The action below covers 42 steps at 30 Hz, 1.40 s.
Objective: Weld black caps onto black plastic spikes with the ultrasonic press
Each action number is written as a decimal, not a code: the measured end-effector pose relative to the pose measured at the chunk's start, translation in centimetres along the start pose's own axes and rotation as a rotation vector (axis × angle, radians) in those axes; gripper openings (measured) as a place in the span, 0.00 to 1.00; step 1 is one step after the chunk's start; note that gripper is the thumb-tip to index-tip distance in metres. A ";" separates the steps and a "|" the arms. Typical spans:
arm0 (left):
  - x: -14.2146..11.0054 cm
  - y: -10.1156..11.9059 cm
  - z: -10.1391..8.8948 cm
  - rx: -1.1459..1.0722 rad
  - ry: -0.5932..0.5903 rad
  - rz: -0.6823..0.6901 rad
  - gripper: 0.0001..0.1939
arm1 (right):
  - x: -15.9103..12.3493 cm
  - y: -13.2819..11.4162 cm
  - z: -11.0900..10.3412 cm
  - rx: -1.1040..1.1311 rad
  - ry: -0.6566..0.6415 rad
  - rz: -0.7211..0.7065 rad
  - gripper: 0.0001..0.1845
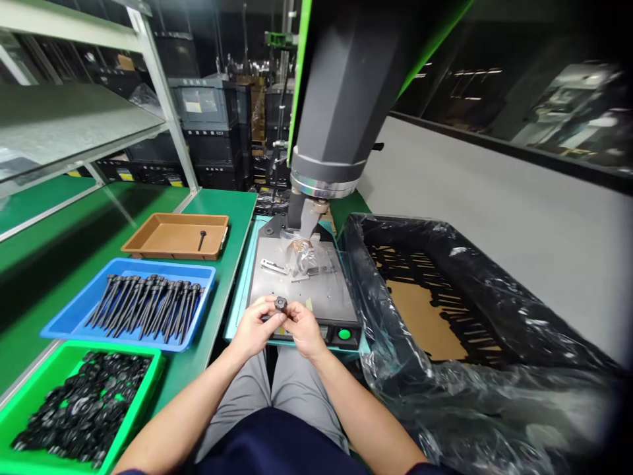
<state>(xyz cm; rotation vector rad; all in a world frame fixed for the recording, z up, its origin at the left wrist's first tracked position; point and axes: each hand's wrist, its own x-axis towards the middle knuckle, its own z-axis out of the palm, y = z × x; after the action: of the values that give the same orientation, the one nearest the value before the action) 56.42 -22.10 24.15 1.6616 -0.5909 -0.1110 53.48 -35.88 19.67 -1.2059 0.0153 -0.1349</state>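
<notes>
Both my hands meet over the near edge of the grey machine base (326, 297). Between them is a small black knob (281, 303) with a lobed top. My left hand (257, 326) pinches it from the left, and my right hand (302, 328) has its fingers closed on it from the right. Anything below the knob is hidden by my fingers. Just beyond my hands, a metal fixture (301, 260) partly wrapped in clear plastic lies under the machine's tapered tip (311, 216).
Left, a brown tray (148, 237) holds one black rod; a blue tray (205, 300) holds several knobbed rods. A green bin (157, 369) holds small black parts. Right stands a plastic-lined box (356, 251) with rods on cardboard. A green button (344, 334) sits on the base's front.
</notes>
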 end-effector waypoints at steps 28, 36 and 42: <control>-2.8 -5.7 -23.2 0.830 0.340 -0.548 0.09 | -4.4 4.3 -2.0 -0.230 -0.032 0.325 0.25; -2.1 -6.8 -20.2 0.648 0.216 -0.511 0.11 | -5.4 5.8 -2.1 -0.215 -0.046 0.382 0.25; -1.1 -7.6 -18.8 0.585 0.222 -0.544 0.08 | -5.7 6.2 -2.6 -0.222 -0.059 0.362 0.24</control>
<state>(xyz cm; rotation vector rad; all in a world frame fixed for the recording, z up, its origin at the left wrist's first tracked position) 65.41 -4.27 20.24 2.3372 0.0261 -0.1531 48.23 -35.47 12.63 -1.4074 0.2007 0.2250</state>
